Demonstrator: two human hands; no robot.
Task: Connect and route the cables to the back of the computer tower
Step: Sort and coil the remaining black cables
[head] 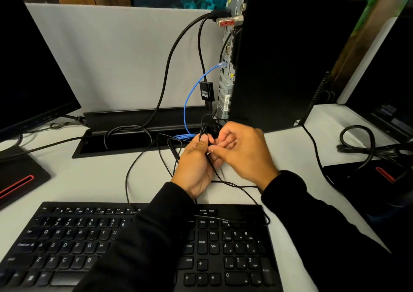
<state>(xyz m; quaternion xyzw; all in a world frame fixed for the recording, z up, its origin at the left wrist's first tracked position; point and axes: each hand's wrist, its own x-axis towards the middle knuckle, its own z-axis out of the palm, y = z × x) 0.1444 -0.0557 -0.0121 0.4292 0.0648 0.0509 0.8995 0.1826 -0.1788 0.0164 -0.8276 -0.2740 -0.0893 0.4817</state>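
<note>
At the bottom of the frame a black keyboard [134,244] is crossed by two dark sleeves, and just above it, at the centre, a bundle of thin black cables [209,126] is gripped in the curled left hand [196,164] while one strand is pinched by the right hand [241,153]. The bundle should probably be gathered without kinks, with slack kept toward the computer tower [286,61] at the upper right. There the blue cable [190,99] and the thick black cable [172,68] are already plugged in.
</note>
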